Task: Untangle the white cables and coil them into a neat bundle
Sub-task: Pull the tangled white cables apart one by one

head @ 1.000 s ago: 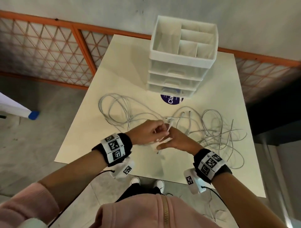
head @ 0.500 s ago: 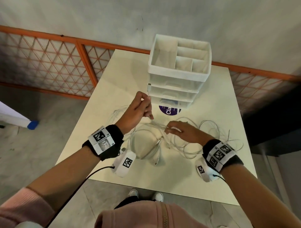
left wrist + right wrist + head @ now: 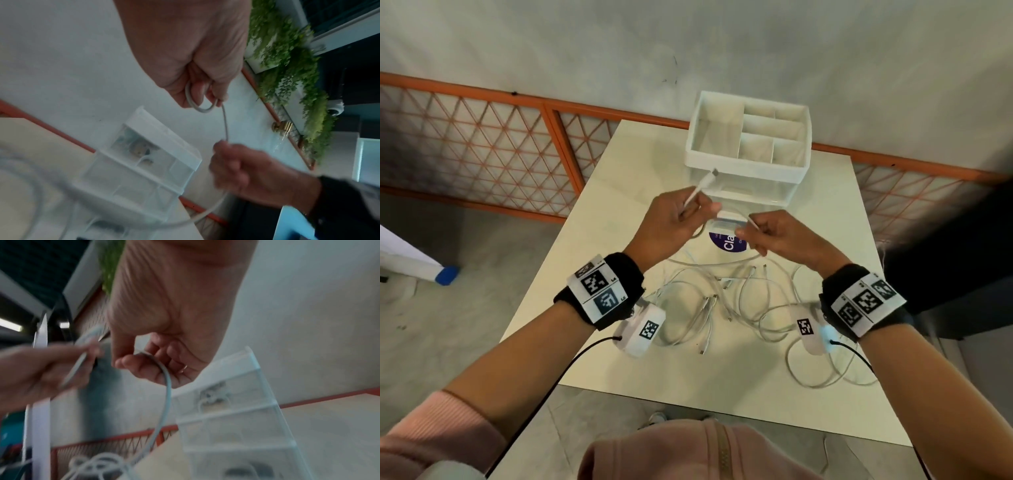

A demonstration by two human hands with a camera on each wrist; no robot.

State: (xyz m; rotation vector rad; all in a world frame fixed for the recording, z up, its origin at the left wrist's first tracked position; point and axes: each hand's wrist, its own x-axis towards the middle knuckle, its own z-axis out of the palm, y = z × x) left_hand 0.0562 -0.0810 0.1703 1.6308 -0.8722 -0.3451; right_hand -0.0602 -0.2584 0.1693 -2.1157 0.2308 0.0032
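Observation:
Both hands are raised above the table with one white cable (image 3: pixel 717 263) strung between them. My left hand (image 3: pixel 677 223) grips its plug end (image 3: pixel 702 186), which sticks up toward the drawer unit; a small loop (image 3: pixel 197 106) shows under the curled fingers. My right hand (image 3: pixel 767 236) pinches the same cable (image 3: pixel 167 392) a short way along. From there it sags down to the tangle of white cables (image 3: pixel 739 308) lying on the table below my wrists.
A white drawer unit (image 3: pixel 748 164) with an open divided top stands at the back of the cream table (image 3: pixel 756 407). A purple round sticker (image 3: pixel 727 244) lies in front of it. More cable loops (image 3: pixel 822 373) reach the table's right front edge. An orange lattice fence (image 3: pixel 482 154) runs behind.
Both hands have risen from the table and drawn one cable up out of the tangle. The left hand now holds its plug end high; the right hand has come up beside it.

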